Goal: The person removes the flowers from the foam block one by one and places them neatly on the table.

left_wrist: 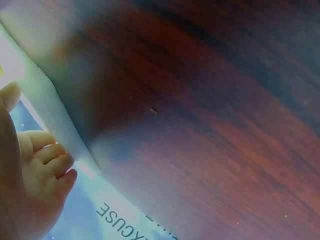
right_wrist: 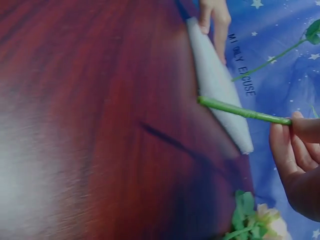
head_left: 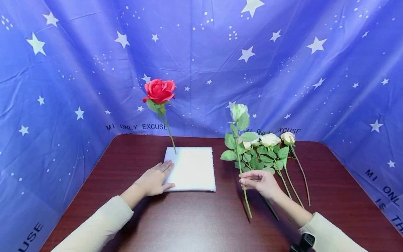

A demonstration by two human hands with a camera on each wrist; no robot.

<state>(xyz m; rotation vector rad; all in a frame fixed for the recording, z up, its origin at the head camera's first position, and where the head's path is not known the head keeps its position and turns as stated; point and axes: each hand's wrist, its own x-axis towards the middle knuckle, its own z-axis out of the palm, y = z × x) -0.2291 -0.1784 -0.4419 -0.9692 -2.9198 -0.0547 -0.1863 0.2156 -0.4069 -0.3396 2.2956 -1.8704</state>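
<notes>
A red artificial rose (head_left: 159,91) stands upright with its stem in the back left part of a white foam block (head_left: 193,168). My left hand (head_left: 155,179) rests on the block's left side, fingers stretched out and thumb along the front edge. In the left wrist view the hand (left_wrist: 42,185) shows beside the block's edge. Right of the block, my right hand (head_left: 262,183) pinches the stem of a pale green-white rose (head_left: 240,113) between thumb and fingers, bloom up. The right wrist view shows the bare lower stem (right_wrist: 245,111) sticking out from the fingers.
Several cream and white roses (head_left: 270,140) lie on the dark wooden table (head_left: 201,220) behind and beside my right hand, their stems (head_left: 292,189) pointing toward me. A blue star-printed cloth (head_left: 201,52) hangs around the table's back and sides.
</notes>
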